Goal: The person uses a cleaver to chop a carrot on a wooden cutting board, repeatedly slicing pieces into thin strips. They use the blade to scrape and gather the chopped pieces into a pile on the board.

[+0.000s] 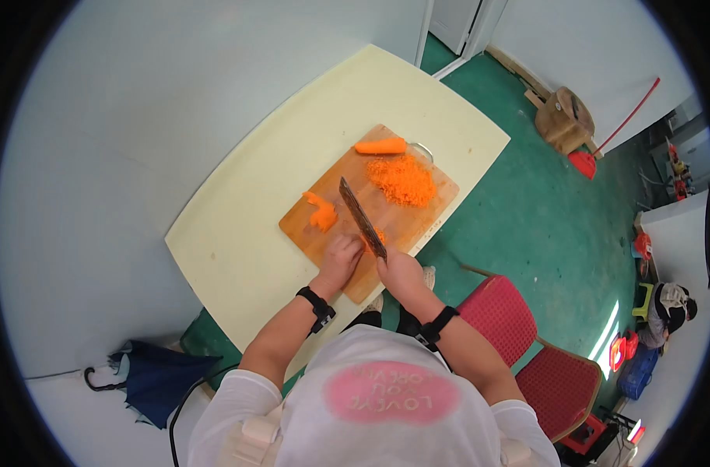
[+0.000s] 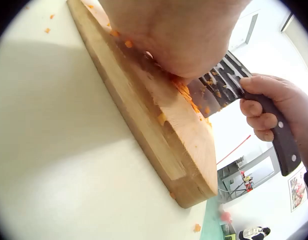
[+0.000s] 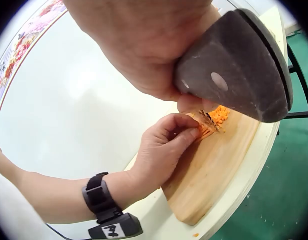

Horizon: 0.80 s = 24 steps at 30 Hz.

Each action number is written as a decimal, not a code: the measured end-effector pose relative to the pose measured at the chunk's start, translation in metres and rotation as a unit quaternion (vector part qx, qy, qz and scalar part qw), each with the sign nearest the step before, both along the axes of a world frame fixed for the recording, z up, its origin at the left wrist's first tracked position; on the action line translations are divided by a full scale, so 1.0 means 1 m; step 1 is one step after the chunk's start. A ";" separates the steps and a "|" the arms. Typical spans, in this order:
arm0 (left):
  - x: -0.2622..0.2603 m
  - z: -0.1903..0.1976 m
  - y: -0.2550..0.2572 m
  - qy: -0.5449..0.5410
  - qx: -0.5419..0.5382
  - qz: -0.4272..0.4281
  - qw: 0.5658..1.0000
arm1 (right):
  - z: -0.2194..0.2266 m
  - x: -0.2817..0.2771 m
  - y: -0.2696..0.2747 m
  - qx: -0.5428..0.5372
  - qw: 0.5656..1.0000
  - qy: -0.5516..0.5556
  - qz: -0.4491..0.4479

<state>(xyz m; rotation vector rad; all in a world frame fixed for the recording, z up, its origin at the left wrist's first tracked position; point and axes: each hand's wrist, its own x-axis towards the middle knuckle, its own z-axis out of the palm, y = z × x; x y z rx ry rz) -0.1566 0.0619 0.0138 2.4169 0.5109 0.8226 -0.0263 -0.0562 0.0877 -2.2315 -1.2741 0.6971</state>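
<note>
My right hand point(image 1: 402, 274) grips the dark handle of a cleaver point(image 1: 361, 218), its broad blade angled across the wooden cutting board point(image 1: 405, 226). In the left wrist view, carrot bits cling to the blade point(image 2: 214, 85). Beside the blade, my left hand point(image 3: 161, 150) holds down cut carrot strips point(image 3: 205, 131) with bent fingers and thumb. Its fingertips are close to the cleaver. A heap of shredded carrot point(image 1: 403, 180) lies on the far right of the board, below a peeled carrot piece point(image 1: 380, 146). Thin carrot slices point(image 1: 320, 212) lie near the left edge.
The board lies on a pale yellow table point(image 1: 254, 194) against a wall. Red chairs point(image 1: 499, 319) stand at the right. A dark blue umbrella point(image 1: 156, 381) leans at the lower left. Farther off are a wooden block point(image 1: 563, 121), a red dustpan point(image 1: 583, 163) and a seated person point(image 1: 667, 311).
</note>
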 end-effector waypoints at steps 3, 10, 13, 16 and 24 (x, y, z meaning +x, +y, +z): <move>0.002 -0.004 -0.003 0.001 -0.010 0.021 1.000 | 0.012 -0.004 -0.012 -0.013 1.000 0.004 0.006; 0.004 -0.004 0.001 -0.001 0.009 0.011 1.000 | -0.003 -0.014 -0.002 -0.042 0.999 -0.001 -0.004; 0.001 -0.002 0.000 0.001 0.010 0.000 1.000 | -0.007 -0.014 0.018 -0.039 0.999 -0.005 -0.016; 0.001 0.002 -0.002 0.000 0.016 0.002 1.000 | -0.006 -0.007 0.019 -0.016 0.999 0.010 -0.028; 0.001 -0.003 -0.004 0.000 0.003 0.039 0.999 | 0.011 -0.010 -0.007 -0.045 0.998 0.033 -0.025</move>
